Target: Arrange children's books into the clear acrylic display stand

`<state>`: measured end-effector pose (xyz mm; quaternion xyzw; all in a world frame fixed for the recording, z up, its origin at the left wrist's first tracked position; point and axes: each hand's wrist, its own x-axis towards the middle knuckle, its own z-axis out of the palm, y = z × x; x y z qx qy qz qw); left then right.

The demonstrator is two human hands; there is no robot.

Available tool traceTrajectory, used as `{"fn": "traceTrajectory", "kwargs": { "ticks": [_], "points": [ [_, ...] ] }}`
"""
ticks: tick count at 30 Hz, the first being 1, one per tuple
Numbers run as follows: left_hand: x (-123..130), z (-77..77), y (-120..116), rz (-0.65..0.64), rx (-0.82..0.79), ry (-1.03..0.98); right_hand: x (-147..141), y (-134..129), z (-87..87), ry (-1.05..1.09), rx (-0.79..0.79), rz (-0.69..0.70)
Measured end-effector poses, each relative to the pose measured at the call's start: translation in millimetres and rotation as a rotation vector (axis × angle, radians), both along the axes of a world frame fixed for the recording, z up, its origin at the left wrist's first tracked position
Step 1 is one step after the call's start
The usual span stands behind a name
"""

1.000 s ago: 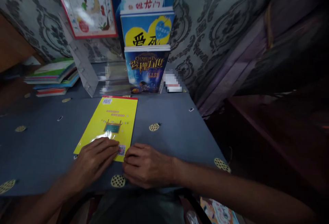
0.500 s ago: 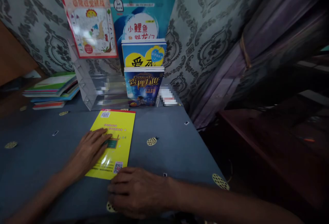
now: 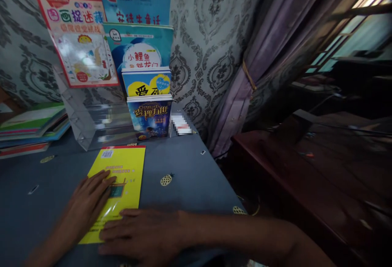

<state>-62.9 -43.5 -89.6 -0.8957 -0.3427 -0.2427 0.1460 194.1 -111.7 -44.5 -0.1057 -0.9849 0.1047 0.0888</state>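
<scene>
A yellow book [image 3: 130, 193] with a red top edge and a barcode lies flat on the blue-grey tablecloth in front of me. My left hand [image 3: 90, 195] rests on its left side, fingers stretched out over the cover. Across its lower right part lies my right hand [image 3: 141, 232], with the fingers extended and slightly blurred, hiding that corner. Behind the book stands a clear acrylic rack [image 3: 81, 130] holding several upright books, among them a dark blue book [image 3: 150, 116] at the front and a red-bordered book [image 3: 82, 50] at the back left.
A stack of books [image 3: 33, 126] sits left of the rack. A pixelated white item [image 3: 181, 124] lies to its right. The table [image 3: 183, 177] ends at a slanting right edge, beyond which are a purple curtain [image 3: 235, 79] and a dark red surface [image 3: 260, 156].
The view has swung right and up. My right hand has moved from the book's lower corner onto its cover, its fingers straightening. The left hand stays on the book.
</scene>
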Motion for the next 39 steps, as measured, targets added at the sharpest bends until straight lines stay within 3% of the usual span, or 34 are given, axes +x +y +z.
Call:
{"fn": "traceTrajectory", "kwargs": {
  "ticks": [7, 12, 16, 19, 23, 25, 30, 32, 35, 39],
  "points": [
    [-6, -10.8, 5, -0.011, 0.024, 0.006, 9, 49, -0.7, 0.048, -0.28, -0.341],
    [-8, -14.8, 8, -0.026, 0.028, -0.021, 26, 96, -7.7, 0.032, -0.284, -0.632],
    [-11, -14.9, 6, 0.076, -0.076, -0.075, 30, 109, -12.5, 0.033, -0.229, -0.698],
    [-13, -12.6, 4, 0.178, -0.178, -0.12, 28, 105, -13.7, 0.02, -0.182, -0.725],
    [-15, -12.3, 5, 0.173, -0.25, -0.143, 21, 81, -13.1, 0.006, -0.066, -0.663],
    [-16, -14.3, 7, 0.155, -0.253, -0.161, 11, 60, -12.7, 0.016, 0.018, -0.546],
    [-16, -17.7, 8, 0.167, -0.29, -0.197, -25, 6, -7.6, -0.027, 0.252, -0.098],
    [-16, -16.5, 6, 0.191, -0.315, -0.21, -33, -5, -4.1, -0.062, 0.275, -0.022],
    [-15, -11.0, 4, 0.252, -0.381, -0.247, -29, -6, -2.7, -0.023, 0.179, -0.059],
    [-18, 6.2, 4, 0.349, -0.502, -0.353, -8, 13, -8.6, 0.095, -0.076, -0.366]
  ]
}}
